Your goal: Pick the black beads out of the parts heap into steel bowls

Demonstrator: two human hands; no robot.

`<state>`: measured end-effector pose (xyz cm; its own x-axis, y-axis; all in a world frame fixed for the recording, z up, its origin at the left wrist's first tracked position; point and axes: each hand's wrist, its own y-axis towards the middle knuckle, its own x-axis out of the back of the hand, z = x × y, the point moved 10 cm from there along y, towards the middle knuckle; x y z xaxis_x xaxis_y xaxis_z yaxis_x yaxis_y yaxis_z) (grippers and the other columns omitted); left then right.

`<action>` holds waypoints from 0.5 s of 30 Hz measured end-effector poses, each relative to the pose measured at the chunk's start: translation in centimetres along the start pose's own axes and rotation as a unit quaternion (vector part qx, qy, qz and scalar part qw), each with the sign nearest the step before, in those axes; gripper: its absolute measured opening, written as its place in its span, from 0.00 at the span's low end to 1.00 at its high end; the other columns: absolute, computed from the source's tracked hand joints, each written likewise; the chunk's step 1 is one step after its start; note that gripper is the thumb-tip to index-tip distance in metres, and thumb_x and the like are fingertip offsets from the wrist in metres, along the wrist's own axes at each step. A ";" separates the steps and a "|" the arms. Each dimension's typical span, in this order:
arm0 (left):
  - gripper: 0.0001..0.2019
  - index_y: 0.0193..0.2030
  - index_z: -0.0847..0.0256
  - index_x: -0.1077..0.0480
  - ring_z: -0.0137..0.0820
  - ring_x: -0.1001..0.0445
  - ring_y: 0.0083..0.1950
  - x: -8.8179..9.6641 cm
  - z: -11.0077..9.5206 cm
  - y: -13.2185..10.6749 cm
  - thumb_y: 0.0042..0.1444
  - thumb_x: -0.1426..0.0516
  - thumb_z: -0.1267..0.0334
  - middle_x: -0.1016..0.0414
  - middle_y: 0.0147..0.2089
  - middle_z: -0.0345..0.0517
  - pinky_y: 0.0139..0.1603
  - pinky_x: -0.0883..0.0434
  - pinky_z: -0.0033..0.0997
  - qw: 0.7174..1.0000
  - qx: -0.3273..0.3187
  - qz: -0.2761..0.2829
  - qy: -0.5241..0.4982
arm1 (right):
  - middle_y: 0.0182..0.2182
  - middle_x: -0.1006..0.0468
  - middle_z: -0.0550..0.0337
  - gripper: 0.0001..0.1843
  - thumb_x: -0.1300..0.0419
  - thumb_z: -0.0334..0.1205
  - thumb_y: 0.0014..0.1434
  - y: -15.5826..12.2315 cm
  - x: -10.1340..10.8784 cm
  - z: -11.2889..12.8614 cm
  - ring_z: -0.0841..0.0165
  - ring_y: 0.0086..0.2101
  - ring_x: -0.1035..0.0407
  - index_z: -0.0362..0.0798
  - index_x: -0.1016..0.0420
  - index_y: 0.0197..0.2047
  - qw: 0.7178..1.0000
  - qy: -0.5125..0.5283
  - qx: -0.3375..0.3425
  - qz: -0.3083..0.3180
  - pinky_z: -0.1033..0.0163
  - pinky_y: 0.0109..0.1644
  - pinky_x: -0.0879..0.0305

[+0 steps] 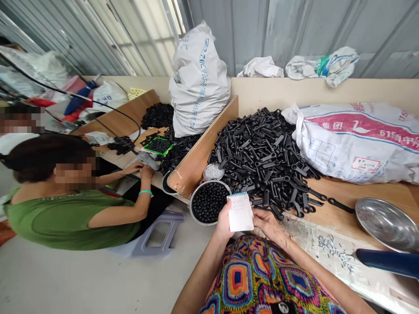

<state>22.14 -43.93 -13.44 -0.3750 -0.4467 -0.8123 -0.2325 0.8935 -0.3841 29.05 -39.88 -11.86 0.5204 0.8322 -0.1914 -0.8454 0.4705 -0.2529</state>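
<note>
White rectangular paper notepad [241, 216], left hand [224, 221] grasping; right hand [267, 224] at edge, grip unclear.

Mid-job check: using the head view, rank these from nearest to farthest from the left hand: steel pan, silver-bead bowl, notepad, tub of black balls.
1. Notepad: held in the left hand.
2. Tub of black balls: just left of that hand.
3. Silver-bead bowl: behind the tub, toward the wooden divider.
4. Steel pan: far right.
</note>
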 end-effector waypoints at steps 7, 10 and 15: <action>0.18 0.46 0.67 0.31 0.38 0.25 0.41 2.1 1.0 0.6 0.58 0.48 0.54 0.24 0.41 0.53 0.43 0.29 0.37 0.996 0.005 -0.083 0.030 | 0.21 0.33 0.62 0.14 0.50 0.43 0.55 -1.1 2.8 2.0 0.72 0.23 0.41 0.44 0.28 0.28 0.952 -0.280 0.073 -0.102 0.67 0.28 0.47; 0.15 0.45 0.66 0.32 0.34 0.26 0.31 2.2 1.9 0.5 0.56 0.46 0.57 0.25 0.36 0.51 0.26 0.30 0.30 0.991 0.048 -0.077 0.093 | 0.22 0.29 0.58 0.16 0.54 0.38 0.57 -2.4 4.0 4.0 0.70 0.24 0.38 0.44 0.26 0.35 0.861 -0.462 0.129 -0.169 0.66 0.30 0.47; 0.12 0.42 0.66 0.31 0.29 0.29 0.23 2.0 2.6 0.5 0.53 0.43 0.61 0.27 0.29 0.46 0.19 0.33 0.25 0.985 0.069 -0.058 0.148 | 0.21 0.28 0.55 0.18 0.56 0.38 0.60 -3.8 4.4 5.5 0.69 0.23 0.36 0.45 0.25 0.35 0.752 -0.594 0.180 -0.221 0.66 0.30 0.48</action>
<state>23.55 -44.30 -16.41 -0.6025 -0.5209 -0.6047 -0.1717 0.8245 -0.5392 33.92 -36.43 -6.52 0.4670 0.1447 0.8723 -0.7100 0.6494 0.2724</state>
